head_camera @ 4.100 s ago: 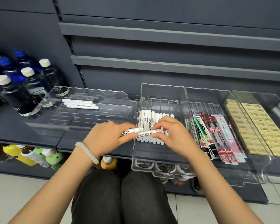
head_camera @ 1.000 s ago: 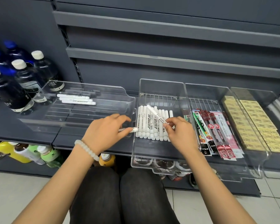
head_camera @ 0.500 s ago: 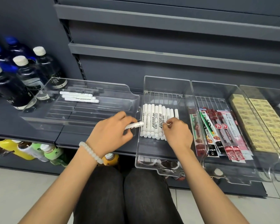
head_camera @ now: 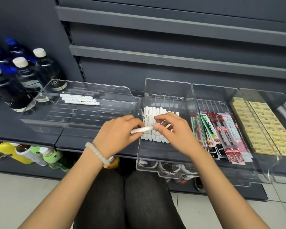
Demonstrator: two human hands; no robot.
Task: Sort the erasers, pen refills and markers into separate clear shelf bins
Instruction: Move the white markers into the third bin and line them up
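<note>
Head view shows our left hand pinching a white marker over the left wall of the middle bin, at the shelf's front edge. Our right hand pinches its other end, fingers curled. This marker is a slim white cylinder, its long axis running nearly left to right, right end slightly higher. Below it, a row of white markers with black print lies front to back in that bin.
</note>
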